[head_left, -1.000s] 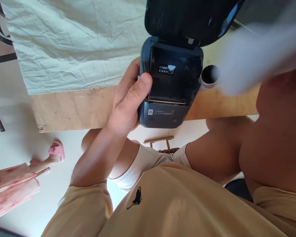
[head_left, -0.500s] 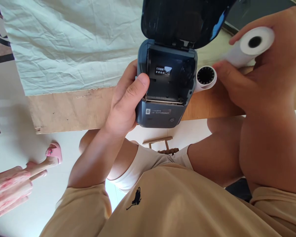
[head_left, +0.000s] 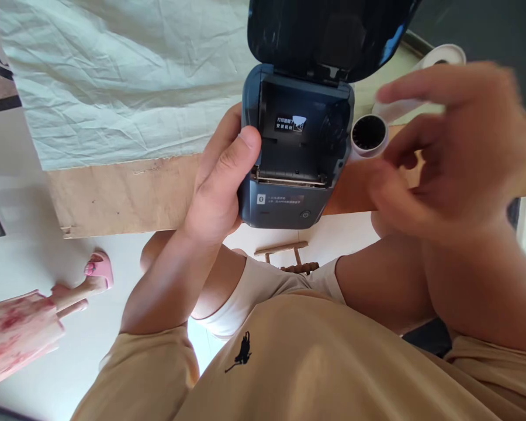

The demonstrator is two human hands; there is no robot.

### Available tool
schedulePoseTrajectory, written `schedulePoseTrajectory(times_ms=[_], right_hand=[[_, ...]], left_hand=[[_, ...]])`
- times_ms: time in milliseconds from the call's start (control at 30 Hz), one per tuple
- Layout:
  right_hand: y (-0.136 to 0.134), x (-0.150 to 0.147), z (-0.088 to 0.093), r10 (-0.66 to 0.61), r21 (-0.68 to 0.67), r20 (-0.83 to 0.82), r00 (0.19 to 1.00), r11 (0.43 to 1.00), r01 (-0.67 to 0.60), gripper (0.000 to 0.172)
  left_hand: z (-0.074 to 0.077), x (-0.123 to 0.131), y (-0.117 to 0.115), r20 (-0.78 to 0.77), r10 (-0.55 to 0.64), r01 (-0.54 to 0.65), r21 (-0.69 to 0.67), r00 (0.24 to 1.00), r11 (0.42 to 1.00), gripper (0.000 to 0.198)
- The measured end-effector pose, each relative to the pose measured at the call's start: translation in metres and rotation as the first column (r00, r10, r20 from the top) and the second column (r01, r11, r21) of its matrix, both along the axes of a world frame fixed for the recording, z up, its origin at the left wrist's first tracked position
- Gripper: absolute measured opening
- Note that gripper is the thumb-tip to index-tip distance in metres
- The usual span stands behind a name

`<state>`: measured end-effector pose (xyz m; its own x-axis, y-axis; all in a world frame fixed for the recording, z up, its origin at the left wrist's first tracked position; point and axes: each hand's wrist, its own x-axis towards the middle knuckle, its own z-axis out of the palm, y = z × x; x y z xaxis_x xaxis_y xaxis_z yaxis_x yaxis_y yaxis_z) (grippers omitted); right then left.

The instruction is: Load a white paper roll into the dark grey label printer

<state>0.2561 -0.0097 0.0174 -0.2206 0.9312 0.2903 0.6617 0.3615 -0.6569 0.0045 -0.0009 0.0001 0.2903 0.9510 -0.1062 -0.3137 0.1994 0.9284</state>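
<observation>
Head camera: left hand (head_left: 217, 181) clasps the printer (head_left: 296, 149) at centre; right hand (head_left: 469, 146), fingers apart, beside a white roll (head_left: 370, 134) at right. Pale cloth (head_left: 131, 76) on wooden table (head_left: 123, 196), upper left; light floor (head_left: 26, 263), lower left.

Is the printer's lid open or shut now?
Open: the black lid is swung back from the printer, exposing the label inside.
</observation>
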Motion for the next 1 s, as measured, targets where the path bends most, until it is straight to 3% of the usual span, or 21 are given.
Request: schedulePoseTrajectory(times_ms=[100, 200, 400, 567, 700, 733, 833, 933, 1000], right_hand=[[0.001, -0.007, -0.01, 0.063, 0.08, 0.16, 0.985, 0.994, -0.077, 0.045], [0.005, -0.008, -0.017, 0.067, 0.193, 0.265, 0.962, 0.974, -0.121, 0.031], [0.008, -0.005, -0.017, 0.124, 0.24, 0.28, 0.952, 0.951, -0.195, 0.023], [0.006, -0.002, -0.017, 0.179, 0.277, 0.235, 0.955, 0.93, -0.242, 0.041], [0.004, -0.001, -0.019, 0.2, 0.245, 0.286, 0.937, 0.93, -0.273, 0.038], [0.003, -0.001, -0.019, 0.185, 0.253, 0.299, 0.936, 0.93, -0.265, 0.037], [0.001, -0.004, -0.019, 0.165, 0.236, 0.216, 0.962, 0.948, -0.216, 0.044], [0.001, -0.005, -0.019, 0.19, 0.182, 0.143, 0.971, 0.96, -0.214, 0.056], [0.002, -0.004, -0.02, 0.182, 0.208, 0.222, 0.958, 0.951, -0.229, 0.047]], left_hand=[[0.002, 0.001, -0.001, -0.003, 0.004, -0.004, -0.007, 1.0, 1.0, 0.021], [0.0, 0.002, 0.0, 0.01, -0.001, 0.001, 0.003, 1.0, 1.0, 0.02], [-0.003, 0.001, 0.001, 0.063, -0.001, 0.0, 0.019, 0.998, 1.0, 0.022], [-0.008, 0.002, 0.004, 0.001, 0.01, -0.01, -0.007, 1.0, 1.0, 0.02], [-0.009, 0.002, 0.006, 0.139, 0.003, -0.017, 0.104, 0.99, 0.994, 0.029], [-0.007, 0.001, 0.005, 0.056, -0.014, 0.012, 0.025, 0.998, 1.0, 0.024], [-0.003, 0.0, 0.002, -0.014, -0.003, 0.003, -0.002, 1.0, 1.0, 0.021], [-0.01, 0.001, 0.004, 0.004, -0.006, 0.006, 0.027, 1.0, 1.0, 0.023], [-0.018, 0.002, 0.008, 0.026, 0.005, -0.008, 0.111, 1.0, 0.994, 0.031]])
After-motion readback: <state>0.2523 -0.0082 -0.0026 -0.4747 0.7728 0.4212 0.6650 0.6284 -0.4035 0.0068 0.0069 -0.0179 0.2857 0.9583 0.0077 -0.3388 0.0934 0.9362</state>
